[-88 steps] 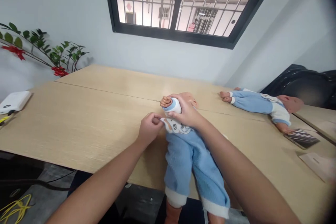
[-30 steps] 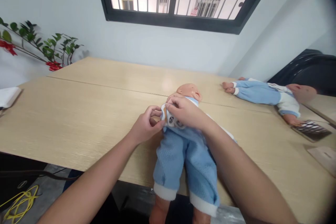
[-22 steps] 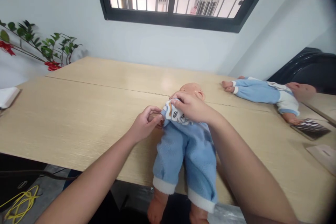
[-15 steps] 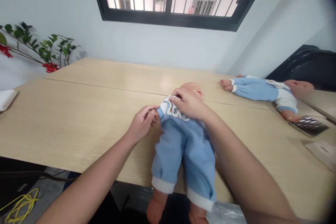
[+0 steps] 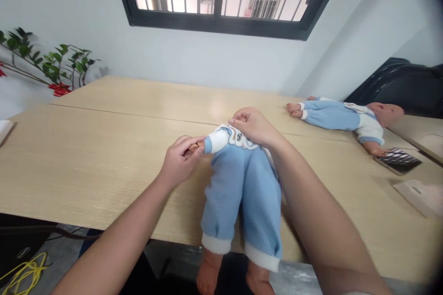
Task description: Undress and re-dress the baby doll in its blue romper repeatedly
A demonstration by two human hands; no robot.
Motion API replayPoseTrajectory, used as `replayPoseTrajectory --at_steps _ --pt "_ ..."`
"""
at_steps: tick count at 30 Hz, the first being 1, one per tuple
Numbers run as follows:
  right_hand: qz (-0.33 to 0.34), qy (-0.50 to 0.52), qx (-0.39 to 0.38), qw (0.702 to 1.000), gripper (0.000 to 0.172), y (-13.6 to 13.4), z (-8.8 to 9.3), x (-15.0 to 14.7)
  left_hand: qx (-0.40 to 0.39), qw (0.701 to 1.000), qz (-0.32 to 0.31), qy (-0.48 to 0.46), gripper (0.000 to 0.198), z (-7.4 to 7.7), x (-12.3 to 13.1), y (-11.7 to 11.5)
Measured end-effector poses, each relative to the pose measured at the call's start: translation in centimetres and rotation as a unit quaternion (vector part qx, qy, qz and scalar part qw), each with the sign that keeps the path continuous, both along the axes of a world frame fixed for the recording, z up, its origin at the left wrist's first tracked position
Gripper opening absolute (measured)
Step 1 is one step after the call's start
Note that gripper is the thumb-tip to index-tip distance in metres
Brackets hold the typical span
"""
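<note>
A baby doll in blue fleece trousers and a white top with a printed front lies on its back. Its bare feet hang past the table's near edge. My left hand is closed around the doll's small hand, and the white sleeve with its blue cuff stretches out to the left. My right hand lies over the doll's upper chest and head, its fingers curled and the thumb near the collar. The doll's face is hidden behind it.
At the right, a second doll in similar clothes lies on the wooden table. Near its hand is a dark phone, with a pale flat object closer to me. A potted plant's leaves show at the left, a black chair far right.
My left hand has drawn the doll's arm out to the left, and the sleeve is straighter. My right hand now covers the doll's face, which showed before. The view has shifted slightly.
</note>
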State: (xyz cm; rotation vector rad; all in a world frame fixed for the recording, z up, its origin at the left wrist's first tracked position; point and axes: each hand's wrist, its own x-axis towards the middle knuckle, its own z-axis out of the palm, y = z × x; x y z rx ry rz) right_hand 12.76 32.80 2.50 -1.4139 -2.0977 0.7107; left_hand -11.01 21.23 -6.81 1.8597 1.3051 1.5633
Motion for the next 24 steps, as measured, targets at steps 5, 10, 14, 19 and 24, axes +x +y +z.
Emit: replayPoseTrajectory --at_steps 5,10,14,19,24 --pt "-0.018 0.012 0.052 0.998 0.034 0.3 0.2 0.2 0.115 0.991 0.018 0.063 0.024 0.6 -0.3 -0.3" --pt "0.044 -0.061 0.084 0.994 0.046 -0.2 0.2 -0.5 0.164 0.98 0.031 0.109 0.021 1.0 0.4 -0.6" --pt "0.106 -0.16 -0.005 0.981 0.064 -0.1 1.9 -2.0 0.185 0.974 0.006 0.127 0.023 1.0 1.0 -0.8" --pt "0.133 -0.252 -0.181 0.941 0.058 0.5 5.7 -4.7 0.171 0.974 -0.03 0.144 0.022 0.7 1.4 -1.0" --pt "0.13 -0.238 -0.355 0.895 0.036 0.5 6.8 -6.5 0.176 0.974 -0.06 0.131 0.023 0.5 1.7 -1.2"
